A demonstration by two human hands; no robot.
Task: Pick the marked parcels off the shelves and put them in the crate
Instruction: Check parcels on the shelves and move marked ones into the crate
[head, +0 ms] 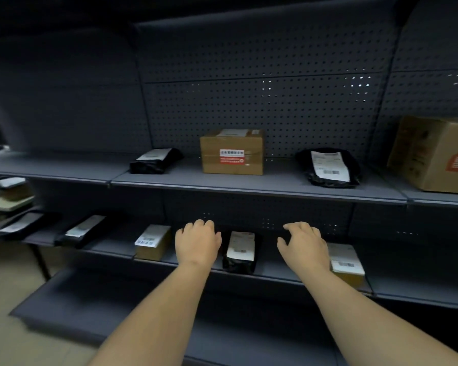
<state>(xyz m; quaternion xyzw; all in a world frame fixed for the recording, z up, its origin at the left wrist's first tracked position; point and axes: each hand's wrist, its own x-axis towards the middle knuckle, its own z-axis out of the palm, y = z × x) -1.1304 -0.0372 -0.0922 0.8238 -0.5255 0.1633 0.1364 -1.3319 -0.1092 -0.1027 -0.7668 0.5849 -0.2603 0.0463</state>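
Note:
A black bag parcel with a white label lies on the lower shelf, between my two hands. My left hand hovers just left of it, fingers curled loosely, holding nothing. My right hand is to its right with fingers spread, empty, partly covering a small brown box. On the upper shelf stands a brown box with a red and white sticker. No crate is in view.
The upper shelf also holds a black bag at left, a black bag with a label at right and a large carton at the far right. The lower shelf carries a small box and two black bags.

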